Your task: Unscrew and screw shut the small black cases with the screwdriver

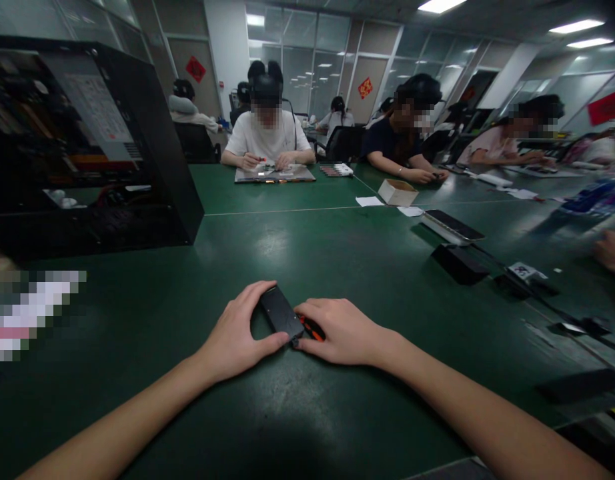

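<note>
A small flat black device (pixel 281 312) lies on the green table (pixel 307 247) just in front of me. My left hand (pixel 237 331) grips it, fingers curled over its far end and thumb at its near corner. My right hand (pixel 340 330) is closed over a small tool with a red-orange and black handle (pixel 311 328), whose tip meets the device's near right edge. The tool's tip itself is hidden under my fingers.
A black open-sided case (pixel 87 147) stands at the left. Several seated people work across the table. A small cardboard box (pixel 397 192), a phone (pixel 455 225) on a white tray, black blocks (pixel 460 263) and cables sit to the right, where another person's hand (pixel 612 252) shows at the edge.
</note>
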Action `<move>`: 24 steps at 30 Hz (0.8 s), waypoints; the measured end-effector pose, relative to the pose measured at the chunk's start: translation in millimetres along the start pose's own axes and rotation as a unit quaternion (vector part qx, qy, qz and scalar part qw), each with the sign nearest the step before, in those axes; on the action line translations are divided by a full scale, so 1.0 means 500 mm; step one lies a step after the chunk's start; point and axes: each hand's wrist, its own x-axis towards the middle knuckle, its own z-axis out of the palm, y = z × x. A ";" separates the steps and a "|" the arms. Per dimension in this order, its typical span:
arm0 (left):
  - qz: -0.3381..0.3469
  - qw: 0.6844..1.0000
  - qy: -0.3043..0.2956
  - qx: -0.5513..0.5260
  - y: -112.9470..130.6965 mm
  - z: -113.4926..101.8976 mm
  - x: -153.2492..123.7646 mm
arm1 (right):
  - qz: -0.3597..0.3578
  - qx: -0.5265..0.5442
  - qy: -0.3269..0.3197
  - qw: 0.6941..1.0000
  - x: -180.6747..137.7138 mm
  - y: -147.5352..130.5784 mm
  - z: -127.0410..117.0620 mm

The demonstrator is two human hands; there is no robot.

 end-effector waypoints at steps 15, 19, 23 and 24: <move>-0.034 0.999 0.006 -0.014 0.010 0.003 0.001 | 0.032 0.001 0.015 0.999 -0.015 -0.021 0.001; -0.030 1.000 -0.002 -0.009 0.005 -0.001 0.002 | 0.049 0.043 0.115 0.991 -0.008 0.003 -0.008; -0.038 0.999 -0.019 -0.007 0.007 -0.005 0.003 | 0.048 0.106 0.214 0.970 0.000 0.016 -0.012; -0.046 0.999 -0.022 -0.009 0.009 -0.005 0.002 | 0.042 0.119 0.224 0.966 0.001 0.018 -0.012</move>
